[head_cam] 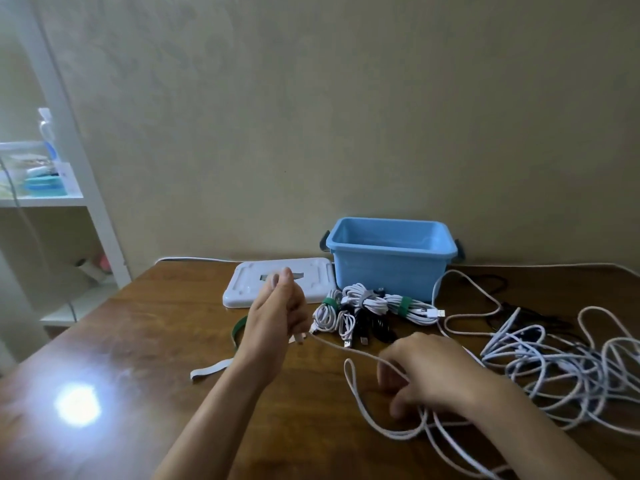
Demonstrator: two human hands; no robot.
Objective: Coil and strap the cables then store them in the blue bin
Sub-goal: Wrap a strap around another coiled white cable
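At the far left a white shelf unit (52, 188) stands against the wall, holding blurred bottles and teal containers. A bright light reflection sits on the brown wooden table (138, 341). A white strap (211, 370) lies flat on the table near the left forearm, and a green strap (237, 329) curves just behind the left wrist.

The left hand (277, 313) is raised above the table, forearm slanting up from the lower edge, fingers curled into a fist with the thumb on top; its grip is closed on the end of a white cable (349, 351), whose plug end shows just below the fist. Behind this hand lies the bin's white lid (249, 289), flat on the table.

The cable runs rightward and down from the fist to the right hand (426, 372), which hovers low over the table, palm down, fingers bent; the cable passes under its fingers (whether they truly pinch it I cannot tell). A loop of the cable lies on the table below this hand.

Between the hands and farther back, a cluster of coiled cables (363, 311) in white and black, some bound with green straps, rests just in front of the blue bin (388, 268), which stands open by the wall. At the right a loose tangle of cables (561, 368) sprawls over the table.
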